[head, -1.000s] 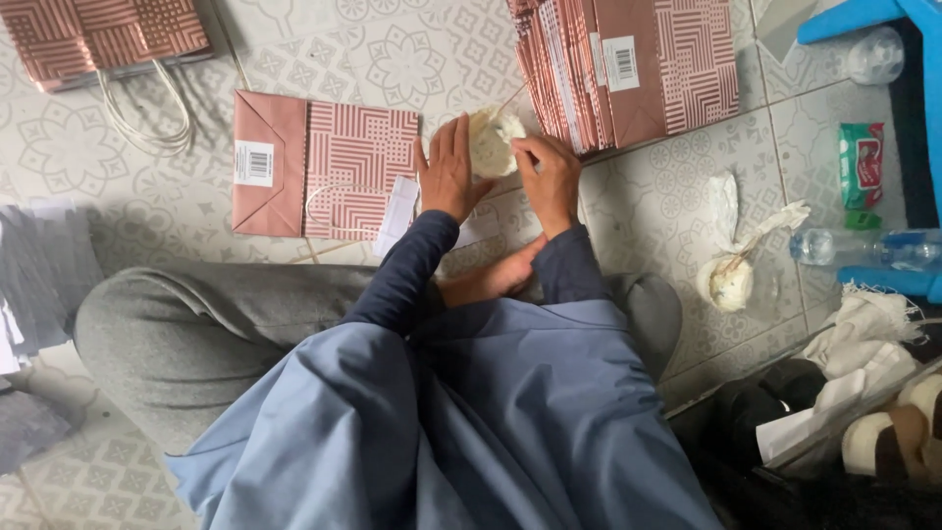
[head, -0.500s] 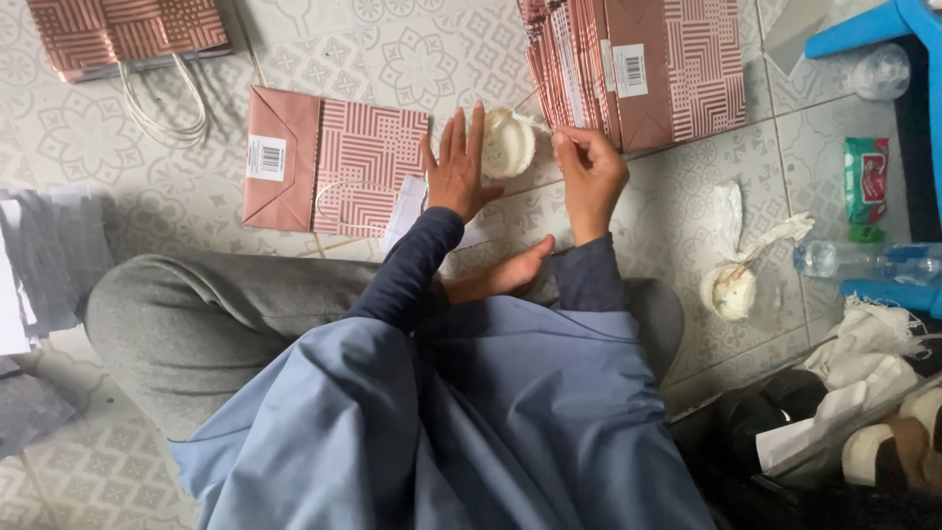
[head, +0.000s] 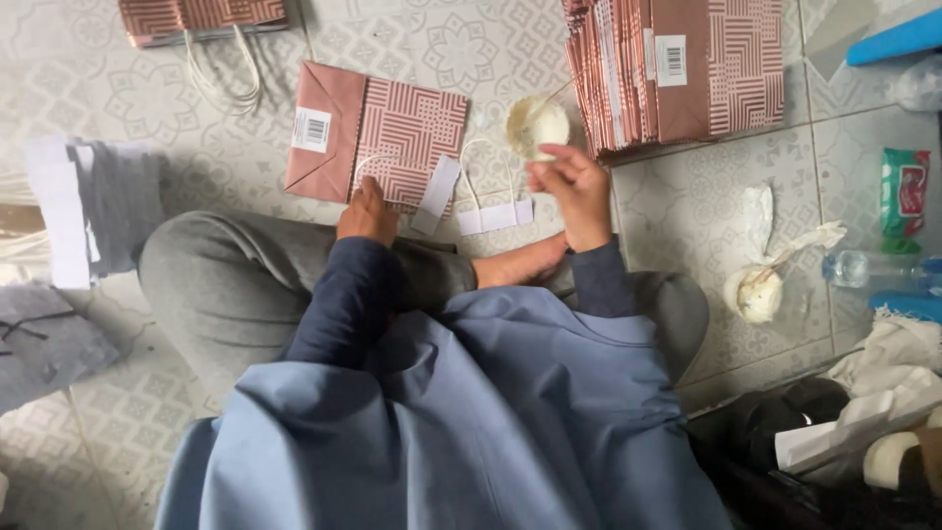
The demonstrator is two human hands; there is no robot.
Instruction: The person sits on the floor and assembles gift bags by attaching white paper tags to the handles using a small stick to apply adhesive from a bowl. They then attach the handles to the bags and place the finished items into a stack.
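flat pink paper bag [head: 378, 132] on floor, pinned by left hand [head: 367, 211], grip flat; right hand [head: 569, 186] grip pinched together, contents unclear, beside glue tub [head: 537, 126].

flat bag [head: 378, 134]: 1 | bag stack [head: 677, 69]: 1 | handle strips [head: 496, 214]: 2 | bottle [head: 873, 267]: 1 | glue cup [head: 537, 125]: 1

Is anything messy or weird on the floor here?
Yes, a little. A crumpled plastic wrapper with a whitish lump lies loose on the tiles by a tipped-over water bottle. The pink paper bags look neat and undamaged.
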